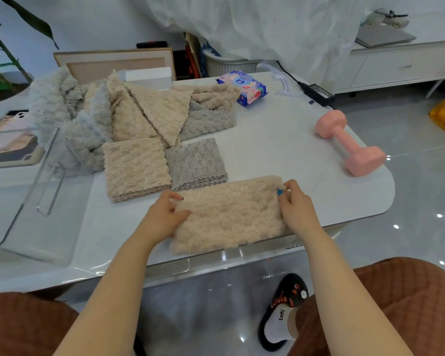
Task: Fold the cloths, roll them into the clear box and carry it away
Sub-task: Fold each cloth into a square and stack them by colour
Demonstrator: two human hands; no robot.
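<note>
Fleece cloth (229, 217) lies long axis side to side at the near edge of the table (280, 140), left hand (165, 214) pinching one short end, right hand (294, 204) the other.

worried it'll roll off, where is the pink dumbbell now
In the head view the pink dumbbell lies on the right side of the white table near its rounded edge, beyond the right hand and right of the folded grey cloths.

A fluffy beige cloth (229, 214) lies flat as a long strip, nearest me. Just behind it sit a folded beige stack (136, 168) and a grey stack (195, 163), side by side. A rumpled heap (129, 109) lies beyond them, and the clear box (36, 191) stands to the left.
</note>
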